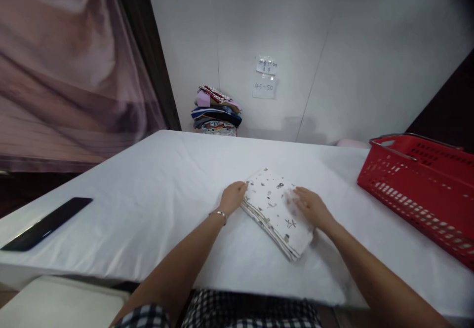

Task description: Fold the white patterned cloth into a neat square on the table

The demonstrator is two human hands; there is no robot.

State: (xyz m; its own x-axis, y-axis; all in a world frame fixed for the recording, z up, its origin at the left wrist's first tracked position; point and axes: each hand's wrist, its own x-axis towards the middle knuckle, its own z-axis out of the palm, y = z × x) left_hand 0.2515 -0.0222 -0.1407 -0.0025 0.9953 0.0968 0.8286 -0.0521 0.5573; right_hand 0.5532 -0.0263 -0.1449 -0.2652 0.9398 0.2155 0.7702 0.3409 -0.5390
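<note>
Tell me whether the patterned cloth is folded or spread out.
Folded: the patterned cloth shows several layers stacked along its near-left edge.

Two hands [232,197] [313,210], one folded cloth [272,204], one basket [418,195], one fabric pile [217,113], two signs [266,65] [264,87], one black slab [48,223] and one bracelet [221,214] are counted.

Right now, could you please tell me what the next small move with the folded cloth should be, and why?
I would probably pat the near-left edge of the folded cloth even with the left hand: its layers look slightly uneven there, the left hand touches its left corner, and the right hand is at its right side, placed to steady it.
</note>
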